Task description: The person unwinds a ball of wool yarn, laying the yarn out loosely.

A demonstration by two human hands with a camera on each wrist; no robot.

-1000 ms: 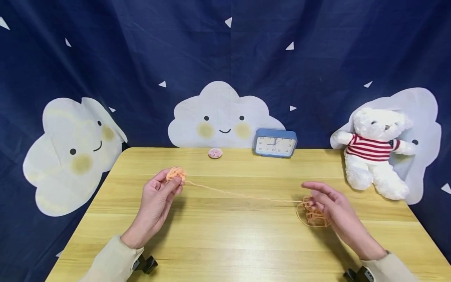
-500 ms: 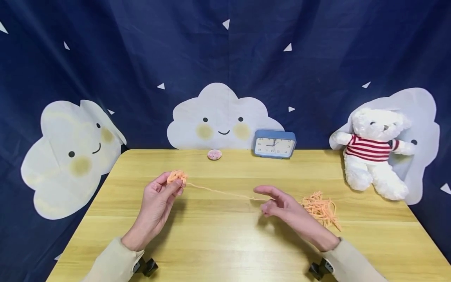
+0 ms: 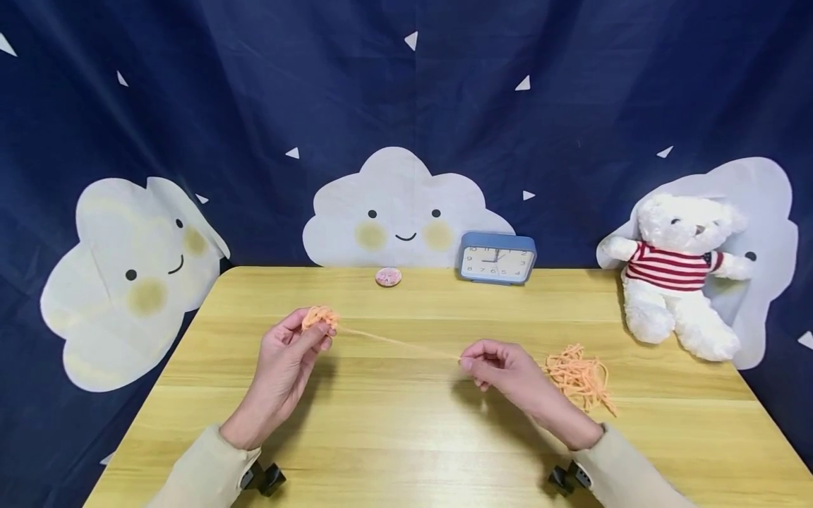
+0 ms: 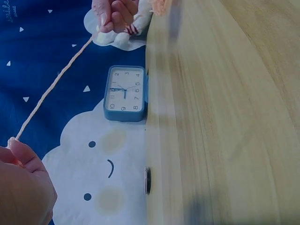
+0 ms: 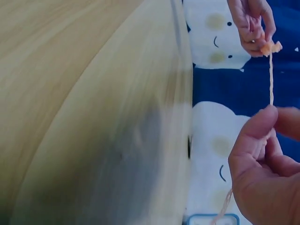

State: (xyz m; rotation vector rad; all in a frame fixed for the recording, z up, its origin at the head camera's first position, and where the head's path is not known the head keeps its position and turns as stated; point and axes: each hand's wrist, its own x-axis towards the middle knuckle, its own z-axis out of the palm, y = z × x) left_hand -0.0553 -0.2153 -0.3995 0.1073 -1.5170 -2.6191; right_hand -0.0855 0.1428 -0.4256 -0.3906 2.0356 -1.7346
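On one wooden table (image 3: 394,437), backed by a blue curtain (image 3: 356,85) with three clouds (image 3: 406,194), one heap of orange yarn (image 3: 579,377) is spread. Near the back edge, one clock (image 3: 497,262) and one disc (image 3: 389,276) are set; by the right edge, one teddy bear (image 3: 675,275) is seated. Well apart above the wood, one bundle (image 3: 320,317) is pinched by the left hand (image 3: 288,356) and its taut strand (image 5: 271,79) by the right hand (image 3: 507,368).

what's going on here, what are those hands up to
Someone is handling orange yarn with both hands. The left hand pinches a small yarn bundle, while the right hand pinches the strand coming from it, so that stretch runs nearly straight between them. A loose yarn pile lies on the table, partly hidden behind the right hand.
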